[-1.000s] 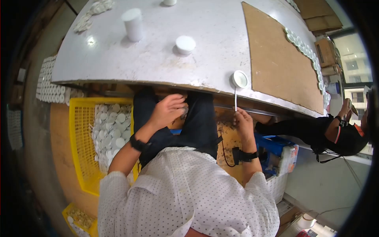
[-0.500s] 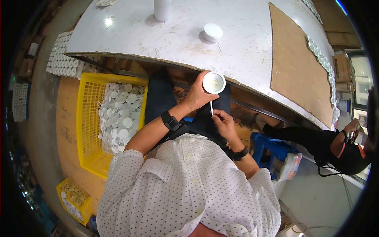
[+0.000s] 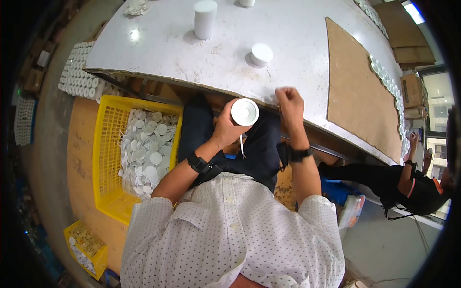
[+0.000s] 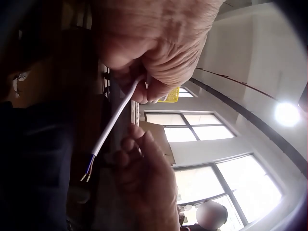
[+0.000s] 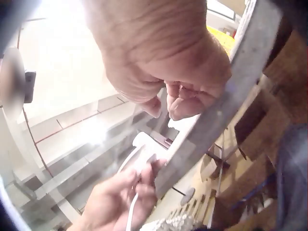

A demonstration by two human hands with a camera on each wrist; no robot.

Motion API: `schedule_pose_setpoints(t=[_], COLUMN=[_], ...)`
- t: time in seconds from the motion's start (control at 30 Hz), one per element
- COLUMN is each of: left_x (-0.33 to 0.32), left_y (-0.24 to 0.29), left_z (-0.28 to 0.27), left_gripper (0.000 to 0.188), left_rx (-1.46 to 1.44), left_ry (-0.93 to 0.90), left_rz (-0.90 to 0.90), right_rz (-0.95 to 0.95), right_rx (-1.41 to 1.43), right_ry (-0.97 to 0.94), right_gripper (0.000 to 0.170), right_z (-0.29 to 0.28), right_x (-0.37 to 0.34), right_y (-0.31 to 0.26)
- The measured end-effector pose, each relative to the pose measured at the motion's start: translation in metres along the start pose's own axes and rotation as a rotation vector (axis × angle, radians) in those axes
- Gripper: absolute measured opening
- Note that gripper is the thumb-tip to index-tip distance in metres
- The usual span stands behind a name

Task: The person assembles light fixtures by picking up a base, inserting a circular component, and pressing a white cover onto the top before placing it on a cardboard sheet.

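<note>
My left hand (image 3: 225, 127) grips a round white downlight (image 3: 245, 113) by its side, over the lap, with its recessed face turned up. From beneath it hangs a white cable (image 4: 115, 118), whose stripped end shows thin blue and brown wires (image 4: 89, 166). My right hand (image 3: 291, 105) is lifted at the front edge of the table, to the right of the downlight. Its fingers are loosely curled, with a gap beside the thumb and nothing visible in them. On the table ahead stands a white round cup-like piece (image 3: 261, 55).
A taller white cylinder (image 3: 205, 21) stands farther back on the white table (image 3: 158, 53). Brown cardboard (image 3: 362, 96) with a row of white round pieces (image 3: 384, 77) lies to the right. A yellow basket (image 3: 103, 168) of white discs sits at left. Another person (image 3: 413, 187) is at far right.
The left hand came in from the left and took the downlight from above the table edge to over the lap. My right hand let go of the cable and rose toward the table.
</note>
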State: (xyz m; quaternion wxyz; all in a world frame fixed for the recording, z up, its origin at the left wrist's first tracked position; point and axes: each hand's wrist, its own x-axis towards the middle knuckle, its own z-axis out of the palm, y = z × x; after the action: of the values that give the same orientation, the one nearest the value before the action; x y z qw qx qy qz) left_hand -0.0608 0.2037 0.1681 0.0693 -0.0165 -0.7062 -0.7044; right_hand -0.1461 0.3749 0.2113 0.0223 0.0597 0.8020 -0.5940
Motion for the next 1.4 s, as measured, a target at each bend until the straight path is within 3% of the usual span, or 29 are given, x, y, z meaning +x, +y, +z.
schedule_pose_setpoints(t=[0.1, 0.17, 0.27, 0.47, 0.97, 1.17, 1.4], left_x=[-0.005, -0.008, -0.013, -0.018, -0.015, -0.008, 0.004], left_y=[0.001, 0.0, -0.001, -0.005, 0.003, 0.001, 0.003], left_z=[-0.005, -0.013, -0.023, -0.028, -0.022, -0.02, -0.016], left_gripper=[0.063, 0.063, 0.063, 0.061, 0.061, 0.063, 0.065], left_rx=[0.056, 0.065, 0.043, 0.086, 0.062, 0.024, -0.073], left_ry=[0.015, 0.033, 0.063, 0.074, 0.011, 0.011, -0.021], left_rz=[-0.024, -0.038, -0.052, -0.06, -0.078, -0.028, -0.055], right_rz=[0.036, 0.154, 0.161, -0.005, 0.149, 0.154, 0.196], right_rx=[-0.004, 0.158, 0.028, -0.026, 0.595, 0.715, 0.648], right_ry=[0.036, 0.024, 0.042, 0.084, -0.015, -0.08, -0.149], right_gripper=[0.03, 0.035, 0.038, 0.035, 0.014, 0.009, 0.011], right_z=[0.022, 0.034, 0.042, 0.043, 0.022, 0.014, 0.007], right_x=[0.049, 0.074, 0.09, 0.106, 0.076, 0.039, -0.006], right_y=[-0.016, -0.017, -0.03, -0.019, -0.009, -0.01, 0.011])
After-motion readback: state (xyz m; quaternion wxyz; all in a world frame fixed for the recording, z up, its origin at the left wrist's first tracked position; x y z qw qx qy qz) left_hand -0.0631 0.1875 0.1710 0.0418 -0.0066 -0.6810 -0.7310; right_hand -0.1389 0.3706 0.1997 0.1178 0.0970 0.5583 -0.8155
